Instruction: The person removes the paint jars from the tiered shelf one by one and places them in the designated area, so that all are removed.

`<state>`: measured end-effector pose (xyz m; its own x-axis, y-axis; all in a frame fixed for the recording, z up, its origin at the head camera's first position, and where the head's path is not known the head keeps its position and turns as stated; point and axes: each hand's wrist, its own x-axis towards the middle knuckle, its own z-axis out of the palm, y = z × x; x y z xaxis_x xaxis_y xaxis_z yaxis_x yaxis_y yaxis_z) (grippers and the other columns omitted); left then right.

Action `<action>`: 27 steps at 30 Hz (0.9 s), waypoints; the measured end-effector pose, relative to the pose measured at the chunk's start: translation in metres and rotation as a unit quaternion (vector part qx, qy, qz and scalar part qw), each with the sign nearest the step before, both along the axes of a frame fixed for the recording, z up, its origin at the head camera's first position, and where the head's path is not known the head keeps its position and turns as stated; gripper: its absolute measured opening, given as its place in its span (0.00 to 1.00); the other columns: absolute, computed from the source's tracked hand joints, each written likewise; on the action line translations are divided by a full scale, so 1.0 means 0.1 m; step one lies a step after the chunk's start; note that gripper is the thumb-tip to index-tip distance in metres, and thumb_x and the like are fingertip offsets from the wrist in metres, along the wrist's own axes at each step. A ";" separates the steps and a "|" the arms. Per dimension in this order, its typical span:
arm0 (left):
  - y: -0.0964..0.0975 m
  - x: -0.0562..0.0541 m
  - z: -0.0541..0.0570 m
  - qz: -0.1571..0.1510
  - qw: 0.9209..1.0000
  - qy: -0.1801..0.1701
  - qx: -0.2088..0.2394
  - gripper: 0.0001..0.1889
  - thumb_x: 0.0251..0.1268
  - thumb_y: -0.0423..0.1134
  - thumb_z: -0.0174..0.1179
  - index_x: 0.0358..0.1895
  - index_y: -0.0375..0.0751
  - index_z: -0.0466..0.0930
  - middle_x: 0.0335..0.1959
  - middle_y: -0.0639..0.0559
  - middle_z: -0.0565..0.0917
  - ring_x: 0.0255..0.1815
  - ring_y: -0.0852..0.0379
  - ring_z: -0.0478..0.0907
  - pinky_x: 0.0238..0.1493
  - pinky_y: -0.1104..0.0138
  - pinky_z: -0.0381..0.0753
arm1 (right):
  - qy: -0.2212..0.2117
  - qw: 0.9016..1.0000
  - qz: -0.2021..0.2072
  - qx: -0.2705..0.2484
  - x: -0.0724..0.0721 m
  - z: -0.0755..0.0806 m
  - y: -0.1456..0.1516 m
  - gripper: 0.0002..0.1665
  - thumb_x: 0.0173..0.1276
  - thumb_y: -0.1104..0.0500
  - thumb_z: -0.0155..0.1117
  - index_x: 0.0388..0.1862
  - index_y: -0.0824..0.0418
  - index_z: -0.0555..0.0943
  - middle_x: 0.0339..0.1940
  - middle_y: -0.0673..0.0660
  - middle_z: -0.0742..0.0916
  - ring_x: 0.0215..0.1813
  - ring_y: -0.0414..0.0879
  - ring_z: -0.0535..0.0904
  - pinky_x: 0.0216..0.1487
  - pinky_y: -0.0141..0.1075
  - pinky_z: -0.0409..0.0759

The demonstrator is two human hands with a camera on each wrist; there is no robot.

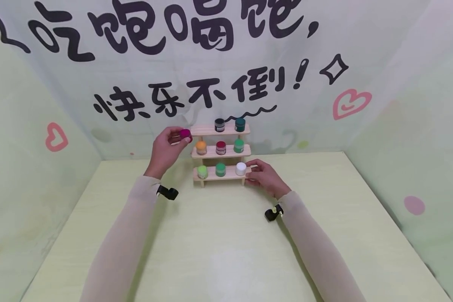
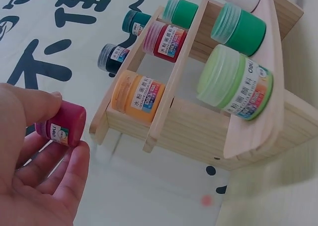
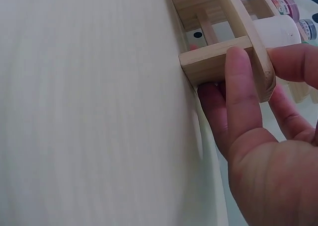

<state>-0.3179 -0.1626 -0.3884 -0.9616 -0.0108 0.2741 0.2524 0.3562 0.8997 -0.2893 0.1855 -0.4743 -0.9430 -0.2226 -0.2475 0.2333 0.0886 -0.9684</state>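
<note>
My left hand (image 1: 165,151) pinches a magenta paint jar (image 1: 186,134) between thumb and fingers, at the left end of the rack's top shelf. In the left wrist view, the jar (image 2: 69,124) is apart from the wood. The three-tier wooden rack (image 1: 230,178) holds small paint jars: black (image 1: 219,125) and teal (image 1: 240,124) on top; orange (image 1: 201,147), red (image 1: 220,147) and green (image 1: 239,146) in the middle; light green (image 1: 202,172), green (image 1: 220,169) and white (image 1: 240,169) at the bottom. My right hand (image 1: 266,178) grips the bottom shelf's right end, beside the white jar.
Behind the rack hangs a white cloth (image 1: 166,75) with large black lettering. Pale side walls (image 1: 411,167) flank the light table (image 1: 219,243). A black wrist camera (image 1: 168,192) sits on the left cuff, another camera (image 1: 273,212) on the right.
</note>
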 end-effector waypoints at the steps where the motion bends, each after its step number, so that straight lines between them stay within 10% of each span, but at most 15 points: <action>1: -0.02 0.03 -0.01 -0.002 1.000 -0.003 0.003 0.25 0.72 0.44 0.70 0.67 0.42 0.77 0.64 0.44 0.84 0.65 0.49 0.83 0.66 0.59 0.85 | 0.000 1.000 -0.001 0.000 0.01 0.00 0.00 0.24 0.77 0.68 0.63 0.69 0.60 0.74 0.61 0.65 0.80 0.54 0.50 0.85 0.58 0.40 0.90; 27: -0.43 0.60 -0.65 -0.020 0.995 -0.080 -0.056 0.25 0.70 0.47 0.72 0.66 0.44 0.79 0.60 0.45 0.86 0.62 0.47 0.84 0.55 0.69 0.89 | -0.002 1.000 -0.018 -0.017 0.06 -0.01 -0.04 0.27 0.77 0.67 0.62 0.73 0.61 0.75 0.61 0.62 0.78 0.59 0.52 0.83 0.59 0.40 0.89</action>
